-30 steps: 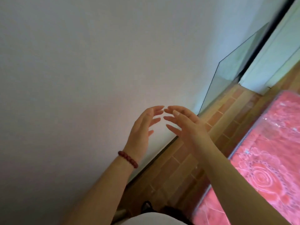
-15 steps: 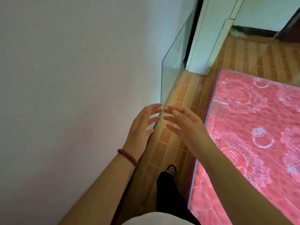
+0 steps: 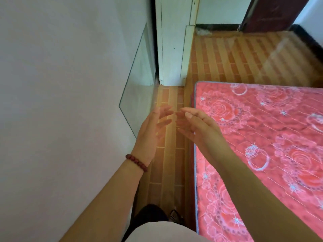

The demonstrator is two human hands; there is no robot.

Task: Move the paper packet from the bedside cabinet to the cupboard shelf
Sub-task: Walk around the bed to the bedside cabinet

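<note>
paper packet: out of view | bedside cabinet, cupboard shelf: unseen

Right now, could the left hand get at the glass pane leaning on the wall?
Probably yes: the left hand is open and empty, right beside the glass pane, and nothing stands between them. The right hand is empty too.

**Layout relative to the mattress**

The mattress (image 3: 262, 154) lies at right. A floor (image 3: 167, 163) strip runs along its left edge. Left of that strip stands the wall (image 3: 61, 102), with a glass pane (image 3: 138, 88) leaning against it. Beyond the mattress, open floor reaches a door (image 3: 272, 13).
</note>
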